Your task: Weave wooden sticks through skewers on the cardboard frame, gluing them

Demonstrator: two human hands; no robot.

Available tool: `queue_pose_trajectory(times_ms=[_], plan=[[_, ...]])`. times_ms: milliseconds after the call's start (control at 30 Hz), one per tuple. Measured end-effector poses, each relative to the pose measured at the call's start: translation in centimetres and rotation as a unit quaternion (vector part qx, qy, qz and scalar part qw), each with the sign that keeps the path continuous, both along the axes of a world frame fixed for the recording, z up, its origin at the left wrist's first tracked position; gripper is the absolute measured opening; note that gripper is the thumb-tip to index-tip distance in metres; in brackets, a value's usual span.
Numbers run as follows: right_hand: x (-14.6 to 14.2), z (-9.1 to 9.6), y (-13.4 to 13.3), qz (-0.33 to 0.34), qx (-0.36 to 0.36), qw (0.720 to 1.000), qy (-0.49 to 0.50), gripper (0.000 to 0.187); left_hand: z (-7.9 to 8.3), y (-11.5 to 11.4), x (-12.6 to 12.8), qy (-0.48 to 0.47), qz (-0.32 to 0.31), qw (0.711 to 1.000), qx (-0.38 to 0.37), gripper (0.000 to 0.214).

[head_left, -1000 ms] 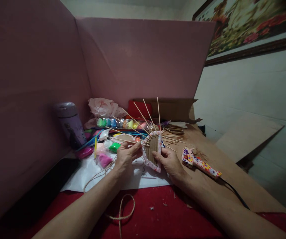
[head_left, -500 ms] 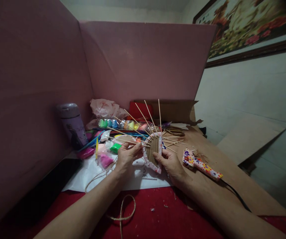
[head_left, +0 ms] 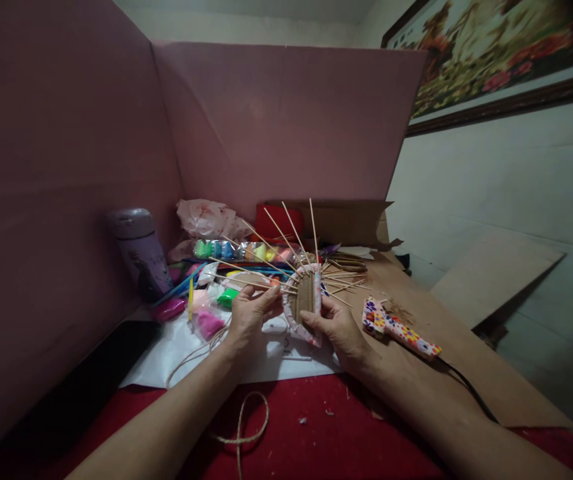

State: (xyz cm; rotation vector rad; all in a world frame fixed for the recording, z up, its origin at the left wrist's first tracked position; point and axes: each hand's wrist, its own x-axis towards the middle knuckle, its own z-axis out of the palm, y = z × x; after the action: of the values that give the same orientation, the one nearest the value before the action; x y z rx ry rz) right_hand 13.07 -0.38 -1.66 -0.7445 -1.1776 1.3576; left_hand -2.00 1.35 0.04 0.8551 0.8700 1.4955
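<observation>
A half-round piece of cardboard (head_left: 306,301) with a pale pink patterned wrapped edge is held up over the white sheet (head_left: 261,363). Several thin wooden sticks (head_left: 294,228) fan out from its curved rim, up and to the left. My right hand (head_left: 336,327) grips the cardboard at its straight right side, thumb on the bare face. My left hand (head_left: 254,317) is closed around the lowest stick, close to where it meets the rim. The left fingertips are partly hidden behind the stick and the hand.
A flower-patterned glue gun (head_left: 399,330) with a black cord lies on brown cardboard at right. Loose sticks (head_left: 344,279) lie behind my right hand. Colourful clay packets (head_left: 209,323), a purple bottle (head_left: 144,257) and a black object (head_left: 91,373) are at left. Twine (head_left: 240,440) loops over the red cloth (head_left: 306,427).
The whole view has shifted slightly, so everything sits a little further left. Both hands keep the same hold on the cardboard and stick.
</observation>
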Motion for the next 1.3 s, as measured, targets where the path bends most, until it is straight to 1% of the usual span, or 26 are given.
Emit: queue_pose_trajectory(times_ms=[100,133,300,400,467,600,733,1000,1300], plan=[[-0.05,0.07,-0.01,0.017,0.002,1.0,0.026,0.047,0.05,0.03,-0.04,-0.003,0.001,1.0,-0.001,0.032],[-0.05,0.08,0.01,0.022,-0.004,0.999,0.034,0.048,0.03,0.06,-0.05,-0.004,0.0,1.0,0.0,0.032],[-0.08,0.18,0.15,0.033,-0.071,0.994,0.074,0.031,-0.28,0.2,0.01,-0.003,-0.017,1.0,0.0,0.033],[-0.06,0.28,0.12,0.029,-0.095,0.991,0.089,0.032,-0.32,0.19,0.08,-0.004,-0.019,1.0,-0.008,0.035],[0.0,0.31,0.06,0.037,-0.095,0.99,0.094,0.034,-0.3,0.12,0.14,-0.005,-0.022,1.0,-0.008,0.035],[0.14,0.29,-0.07,0.059,-0.102,0.991,0.062,0.028,-0.33,-0.06,0.34,-0.003,-0.041,0.999,-0.006,0.035],[0.16,0.32,-0.09,0.075,-0.072,0.993,0.062,0.031,-0.3,0.04,0.43,-0.005,-0.045,0.999,-0.009,0.035],[0.21,0.22,-0.05,0.058,-0.107,0.991,0.063,0.033,0.11,0.05,0.33,0.011,-0.038,0.999,-0.022,0.037],[0.22,0.08,0.02,0.056,-0.102,0.99,0.077,0.032,0.26,-0.14,0.27,0.03,-0.046,0.998,0.004,0.035]])
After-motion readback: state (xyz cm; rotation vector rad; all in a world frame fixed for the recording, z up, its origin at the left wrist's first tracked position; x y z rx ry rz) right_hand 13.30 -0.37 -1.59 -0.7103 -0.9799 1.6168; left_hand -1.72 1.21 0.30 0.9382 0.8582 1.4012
